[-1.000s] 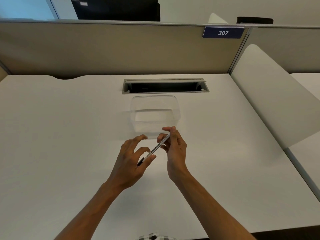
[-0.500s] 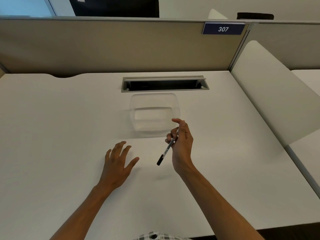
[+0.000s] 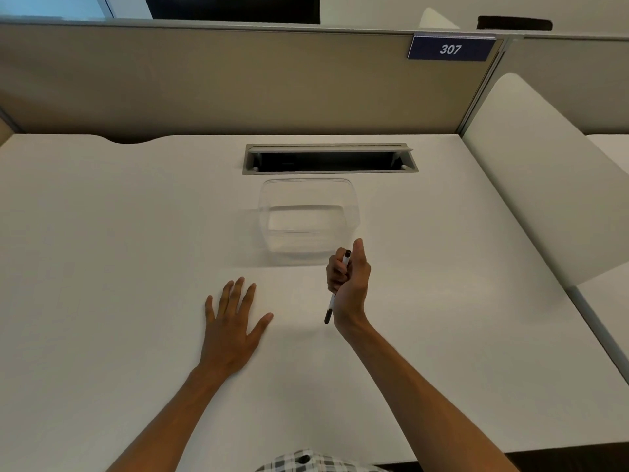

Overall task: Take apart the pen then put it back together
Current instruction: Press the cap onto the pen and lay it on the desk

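Observation:
A slim white pen (image 3: 331, 303) with black ends is gripped in my right hand (image 3: 350, 284), whose fingers curl around its middle. The pen stands nearly upright, one black end poking out above the fingers, the other hanging below the palm just over the desk. It looks whole, with no loose parts in sight. My left hand (image 3: 231, 318) lies flat on the white desk (image 3: 102, 267) to the left, palm down, fingers spread, holding nothing.
A clear plastic container (image 3: 309, 221) stands just beyond my right hand. Behind it is a cable slot (image 3: 329, 159) in the desk. A beige partition (image 3: 238, 80) closes the back, and a white divider panel (image 3: 537, 185) rises at the right.
My left hand let go of the pen, moved left and settled flat on the desk. My right hand kept the pen and turned it more upright, closing its fingers around it.

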